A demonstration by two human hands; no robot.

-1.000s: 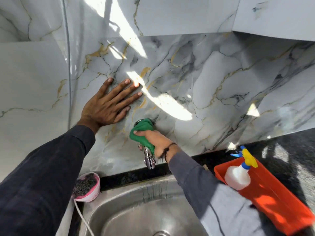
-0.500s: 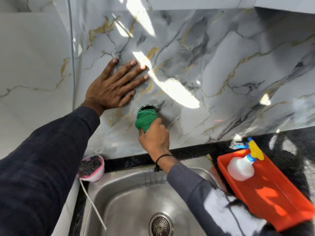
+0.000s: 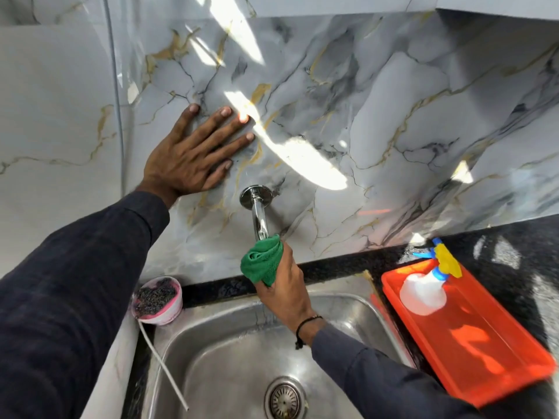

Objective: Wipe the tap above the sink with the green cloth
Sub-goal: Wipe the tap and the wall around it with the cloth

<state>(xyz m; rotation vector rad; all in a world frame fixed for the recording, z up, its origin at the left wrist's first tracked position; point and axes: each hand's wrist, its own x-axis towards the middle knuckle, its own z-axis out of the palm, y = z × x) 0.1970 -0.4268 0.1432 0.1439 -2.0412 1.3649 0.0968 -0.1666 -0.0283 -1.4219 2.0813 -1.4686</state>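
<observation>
A chrome tap (image 3: 259,210) sticks out of the marble wall above the steel sink (image 3: 230,352); its round wall flange and upper pipe are bare. My right hand (image 3: 286,287) grips the bunched green cloth (image 3: 263,263), which is wrapped around the tap's lower end and hides the spout. My left hand (image 3: 193,155) lies flat on the wall tiles, fingers spread, up and left of the tap, holding nothing.
An orange tray (image 3: 484,352) on the black counter at the right holds a white spray bottle (image 3: 423,291) with a blue and yellow trigger. A pink bowl (image 3: 158,300) with a dark scrubber stands left of the sink, and a thin white tube (image 3: 163,361) slants into the basin. The drain (image 3: 284,397) is at the bottom.
My right hand has slid the green cloth down the tap, from the wall flange to the lower end, baring the flange and pipe. My left hand stays flat on the wall.
</observation>
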